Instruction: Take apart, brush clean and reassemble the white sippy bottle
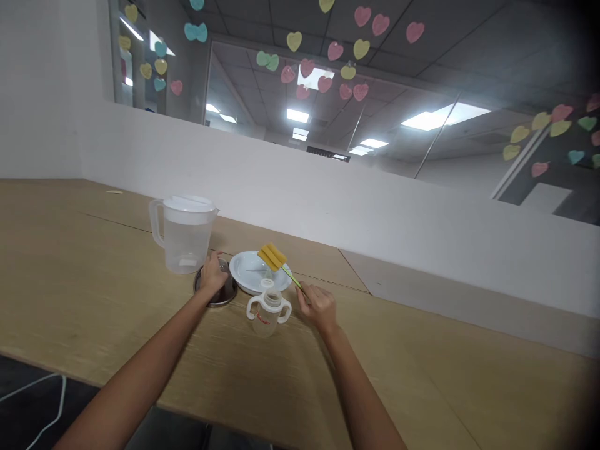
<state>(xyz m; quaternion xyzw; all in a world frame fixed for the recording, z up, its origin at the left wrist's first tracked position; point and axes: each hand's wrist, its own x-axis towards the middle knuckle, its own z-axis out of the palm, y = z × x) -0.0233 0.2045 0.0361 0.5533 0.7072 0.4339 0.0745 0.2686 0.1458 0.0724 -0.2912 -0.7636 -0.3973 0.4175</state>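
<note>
My right hand grips the thin green handle of a sponge brush, its yellow sponge head raised over a white bowl. In front of the bowl stands a baby bottle with two white side handles, red lettering and an uncovered mouth. A clear teat with a white collar shows at the bowl's near side, just behind the bottle. To the left, my left hand reaches down into a round metal dish. Its fingers curl around something clear that the hand mostly hides.
A clear plastic pitcher with a white lid and handle stands behind the metal dish, on the left. The wooden table meets a white wall at the back. A white cable hangs below the front edge at left.
</note>
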